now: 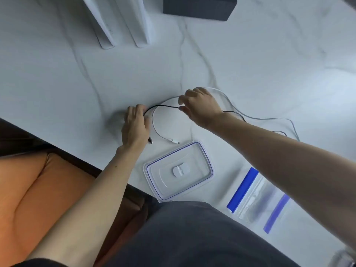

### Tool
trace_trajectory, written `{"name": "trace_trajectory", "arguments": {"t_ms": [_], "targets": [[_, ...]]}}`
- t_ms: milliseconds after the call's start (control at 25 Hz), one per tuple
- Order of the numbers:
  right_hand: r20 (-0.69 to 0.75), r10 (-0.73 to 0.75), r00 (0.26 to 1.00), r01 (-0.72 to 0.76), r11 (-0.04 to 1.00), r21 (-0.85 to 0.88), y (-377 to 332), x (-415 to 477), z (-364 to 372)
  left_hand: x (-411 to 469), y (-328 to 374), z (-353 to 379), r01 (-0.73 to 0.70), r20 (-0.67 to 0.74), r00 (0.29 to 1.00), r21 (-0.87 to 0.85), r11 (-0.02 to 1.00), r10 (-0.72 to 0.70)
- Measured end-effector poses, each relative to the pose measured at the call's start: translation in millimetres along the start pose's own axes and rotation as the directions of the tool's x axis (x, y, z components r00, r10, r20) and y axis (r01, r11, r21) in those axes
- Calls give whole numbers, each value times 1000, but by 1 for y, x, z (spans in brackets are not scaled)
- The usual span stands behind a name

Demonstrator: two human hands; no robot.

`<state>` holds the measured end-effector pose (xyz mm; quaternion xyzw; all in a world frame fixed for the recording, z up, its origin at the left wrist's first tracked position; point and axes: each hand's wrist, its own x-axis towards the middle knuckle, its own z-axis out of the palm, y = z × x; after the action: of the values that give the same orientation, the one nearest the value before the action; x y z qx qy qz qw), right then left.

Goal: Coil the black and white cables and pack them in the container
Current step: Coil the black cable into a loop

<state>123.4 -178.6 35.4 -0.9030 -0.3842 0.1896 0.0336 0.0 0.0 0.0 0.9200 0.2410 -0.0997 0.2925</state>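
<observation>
A thin black cable (163, 106) arcs over the white marble table between my two hands. My left hand (134, 127) is closed on one end of it, and the plug sticks out below my palm. My right hand (200, 106) pinches the same cable further along; the rest trails off under my right forearm. A white cable (157, 130) lies loose on the table, curving beneath the black one, with its plug near the container. The clear container (200, 151) with a blue-sealed lid stands shut at the table's front edge, below both hands.
Two clear zip bags (256, 195) with blue strips lie right of the container. At the back of the table are a dark box (198, 8) and a white stand (119, 22). An orange seat (28, 189) lies below the table edge at left.
</observation>
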Motion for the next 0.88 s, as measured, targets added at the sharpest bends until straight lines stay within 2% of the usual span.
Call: {"name": "trace_trajectory", "arguments": {"t_ms": [240, 400, 520, 600, 680, 760, 880], "targets": [[-5, 39, 999, -37, 976, 214, -1, -15, -1, -3, -2, 5, 20, -19, 1000, 30, 999, -20], [-112, 142, 984, -93, 928, 360, 0, -32, -21, -12, 4, -2, 29, -4, 999, -303, 953, -32], [-216, 222, 951, -90, 866, 491, 2, -50, -45, -22, 18, -15, 1, -17, 1000, -407, 913, -9], [-290, 293, 911, -79, 815, 574, 5, -66, -60, -30, 32, -24, 41, 89, 996, -547, 836, 9], [-327, 392, 860, -85, 742, 665, 8, -86, -71, -41, 50, -35, 132, 242, 967, -733, 667, 74], [-331, 506, 797, -98, 649, 755, 12, -103, -82, -53, 70, -49, 232, 365, 915, -827, 512, 174], [-324, 659, 679, -77, 502, 861, 23, -131, -97, -82, 108, -68, 296, 461, 798, -861, 414, 387]]}}
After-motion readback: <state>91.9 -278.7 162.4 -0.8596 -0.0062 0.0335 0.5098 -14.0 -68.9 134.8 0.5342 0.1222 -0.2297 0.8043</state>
